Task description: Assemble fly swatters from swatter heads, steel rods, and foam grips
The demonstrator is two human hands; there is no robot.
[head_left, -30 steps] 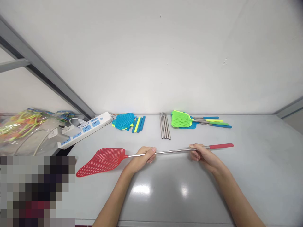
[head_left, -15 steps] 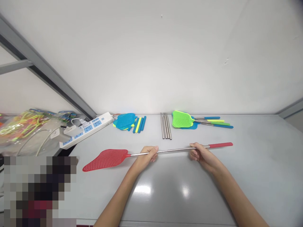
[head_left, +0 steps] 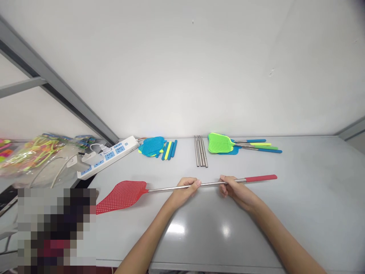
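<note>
A red fly swatter (head_left: 125, 194) with a silver metal rod and a red grip lies crosswise between both hands, its perforated head to the left. My left hand (head_left: 186, 190) is closed around the middle of the rod. My right hand (head_left: 235, 190) pinches the rod nearer the red grip, thumb on top. Behind my hands lie several bare metal rods (head_left: 201, 152). Further right is a pile of fly swatters (head_left: 221, 144) with green, yellow and blue parts. At the left sit loose blue swatter heads (head_left: 152, 146) with yellow beneath, beside several blue and yellow grips (head_left: 169, 150).
A white power strip (head_left: 108, 158) with plugs and cables stands at the left, near a clear plastic bag (head_left: 37, 156) of colourful items. Grey metal frame bars (head_left: 57, 91) rise on that side. A wall (head_left: 199, 76) closes off the back of the grey table (head_left: 313, 198).
My hands have come closer together along the rod, the right one moving left and the left one slightly right. The swatter's head has shifted a little left.
</note>
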